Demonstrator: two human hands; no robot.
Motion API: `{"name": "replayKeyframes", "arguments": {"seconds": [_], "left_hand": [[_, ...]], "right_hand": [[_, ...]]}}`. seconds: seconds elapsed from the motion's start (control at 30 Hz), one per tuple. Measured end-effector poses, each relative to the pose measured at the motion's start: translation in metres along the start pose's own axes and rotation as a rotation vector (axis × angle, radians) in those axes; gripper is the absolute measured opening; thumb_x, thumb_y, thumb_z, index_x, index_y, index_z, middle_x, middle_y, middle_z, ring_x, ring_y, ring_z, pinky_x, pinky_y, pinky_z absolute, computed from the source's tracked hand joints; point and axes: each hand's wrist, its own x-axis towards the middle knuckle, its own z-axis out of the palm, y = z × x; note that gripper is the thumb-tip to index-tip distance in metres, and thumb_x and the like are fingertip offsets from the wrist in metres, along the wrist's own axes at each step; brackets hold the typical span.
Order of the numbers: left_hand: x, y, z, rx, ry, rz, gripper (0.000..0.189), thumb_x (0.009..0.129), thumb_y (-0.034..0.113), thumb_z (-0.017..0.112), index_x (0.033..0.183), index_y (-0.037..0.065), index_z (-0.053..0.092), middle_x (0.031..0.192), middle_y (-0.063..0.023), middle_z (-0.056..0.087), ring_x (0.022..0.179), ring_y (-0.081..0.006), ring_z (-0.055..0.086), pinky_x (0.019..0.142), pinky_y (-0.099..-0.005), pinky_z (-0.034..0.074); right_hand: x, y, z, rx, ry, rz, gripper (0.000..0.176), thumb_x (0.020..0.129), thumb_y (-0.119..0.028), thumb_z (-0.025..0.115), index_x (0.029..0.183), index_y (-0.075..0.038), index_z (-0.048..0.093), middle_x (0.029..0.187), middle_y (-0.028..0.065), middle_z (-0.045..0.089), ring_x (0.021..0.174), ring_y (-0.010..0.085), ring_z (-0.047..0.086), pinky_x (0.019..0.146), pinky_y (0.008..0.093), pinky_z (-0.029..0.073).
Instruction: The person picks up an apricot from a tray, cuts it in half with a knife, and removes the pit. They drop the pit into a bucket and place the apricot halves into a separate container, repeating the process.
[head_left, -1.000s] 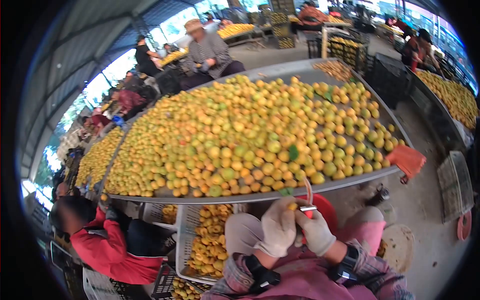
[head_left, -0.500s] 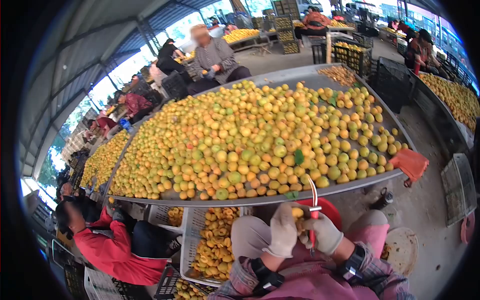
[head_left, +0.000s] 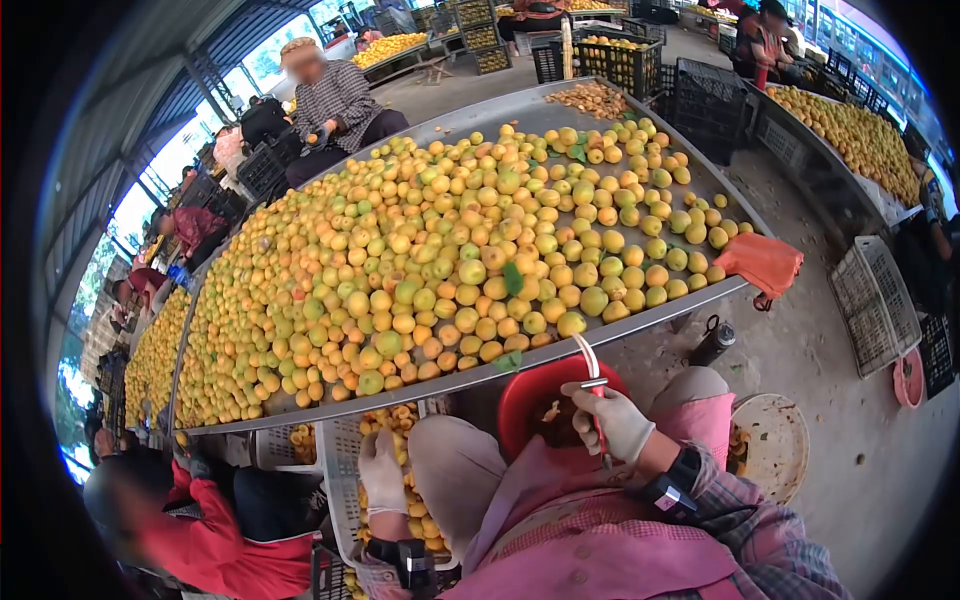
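My right hand (head_left: 618, 422), in a pale glove, is closed around a red-handled curved knife (head_left: 590, 368), its metal end pointing up toward the table edge. Below that hand is a red bucket (head_left: 512, 408) with a few pale scraps and dark contents. My left hand (head_left: 382, 478), also gloved, is over a white crate (head_left: 345, 500) of cut yellow fruit halves (head_left: 430, 528). Its fingers reach forward, apart from the knife, and no fruit shows in them. Whole yellow-orange apricots (head_left: 400, 270) cover the metal table (head_left: 660, 312) in front of me.
An orange glove or cloth (head_left: 762, 265) hangs on the table's right corner. A dark bottle (head_left: 712, 342) and a white bucket (head_left: 790, 455) stand at right. A person in red (head_left: 230, 530) sits close on my left; another (head_left: 340, 105) sits across the table. Pits (head_left: 590, 98) lie at the far corner.
My hands have parted: the left went from the fruit at the knife to the crate at left, while the right still holds the knife. The view has shifted right and down.
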Motion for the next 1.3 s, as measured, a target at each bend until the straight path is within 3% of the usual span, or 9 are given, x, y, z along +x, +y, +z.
{"name": "replayKeyframes", "arguments": {"seconds": [0.07,0.2,0.33,0.5,0.67,0.77,0.9,1.03,1.3], "left_hand": [[0.035,-0.058,-0.038,0.655,0.059,0.281,0.03,0.093,0.03,0.058,0.109,0.005,0.062,0.089,-0.0083,0.064,0.077,-0.0214,0.063,0.07,-0.0335,0.051],[0.058,-0.078,-0.038,0.636,0.213,0.474,0.026,0.093,0.024,0.06,0.107,0.003,0.064,0.09,-0.005,0.066,0.078,-0.0143,0.061,0.071,-0.0302,0.05],[0.036,0.001,0.026,0.201,-0.105,0.377,0.026,0.092,0.009,0.06,0.115,-0.001,0.061,0.103,-0.0101,0.067,0.094,-0.0166,0.062,0.085,-0.0293,0.049],[0.031,0.063,0.132,0.034,-0.395,0.323,0.046,0.087,0.013,0.066,0.13,-0.001,0.055,0.101,-0.0059,0.06,0.083,-0.0114,0.055,0.077,-0.0256,0.049],[0.062,0.06,0.226,0.057,-0.515,0.397,0.054,0.084,0.02,0.07,0.133,0.004,0.053,0.127,-0.0196,0.055,0.114,-0.029,0.057,0.094,-0.0368,0.048],[0.063,0.081,0.26,0.323,-0.371,0.758,0.051,0.083,0.02,0.07,0.13,0.006,0.055,0.128,-0.0226,0.054,0.115,-0.035,0.056,0.096,-0.041,0.046],[0.099,0.047,0.293,0.452,-0.288,0.802,0.028,0.081,0.014,0.069,0.108,0.004,0.066,0.113,-0.0228,0.062,0.103,-0.0366,0.06,0.088,-0.0419,0.049],[0.113,0.011,0.28,0.164,-0.225,0.591,0.013,0.081,0.012,0.067,0.088,0.001,0.068,0.082,-0.0167,0.067,0.082,-0.0342,0.064,0.076,-0.0391,0.05],[0.107,0.047,0.201,0.89,0.129,0.763,0.026,0.075,0.014,0.07,0.1,0.005,0.068,0.108,-0.0215,0.063,0.106,-0.0396,0.057,0.089,-0.0476,0.048]], "right_hand": [[0.006,0.01,-0.015,0.162,0.017,-0.008,0.035,0.097,-0.03,0.054,0.126,-0.01,0.055,0.068,-0.0002,0.052,0.052,0.0116,0.049,0.046,0.0278,0.04],[0.007,0.008,-0.035,0.27,-0.008,0.011,0.036,0.097,-0.028,0.054,0.127,-0.008,0.053,0.069,0.0003,0.051,0.053,0.0119,0.046,0.047,0.0274,0.036],[0.0,-0.008,-0.051,0.343,-0.034,-0.035,0.034,0.098,-0.026,0.051,0.126,-0.006,0.053,0.07,0.0017,0.051,0.052,0.0121,0.044,0.046,0.0268,0.034],[-0.007,-0.019,-0.091,0.493,-0.233,-0.168,0.037,0.101,-0.028,0.044,0.128,-0.004,0.053,0.071,0.0045,0.051,0.05,0.0141,0.042,0.045,0.0269,0.032],[-0.024,-0.009,-0.126,0.655,-0.166,-0.305,0.041,0.099,-0.028,0.043,0.128,0.0,0.052,0.07,0.0078,0.052,0.047,0.0169,0.043,0.041,0.0285,0.034],[-0.02,0.007,-0.158,0.633,-0.112,-0.307,0.044,0.097,-0.029,0.046,0.126,0.004,0.052,0.068,0.0112,0.054,0.044,0.02,0.045,0.036,0.03,0.033],[-0.027,-0.004,-0.151,0.683,-0.116,-0.369,0.042,0.093,-0.026,0.049,0.121,0.005,0.054,0.063,0.0128,0.053,0.041,0.0218,0.043,0.037,0.0303,0.034],[-0.024,-0.012,-0.148,0.698,-0.091,-0.38,0.04,0.091,-0.021,0.048,0.12,0.006,0.055,0.062,0.0146,0.053,0.04,0.0237,0.044,0.037,0.0322,0.036],[-0.012,-0.016,-0.155,0.673,-0.048,-0.352,0.045,0.089,-0.026,0.053,0.117,0.008,0.055,0.061,0.015,0.053,0.04,0.0238,0.046,0.037,0.0323,0.038]]}}
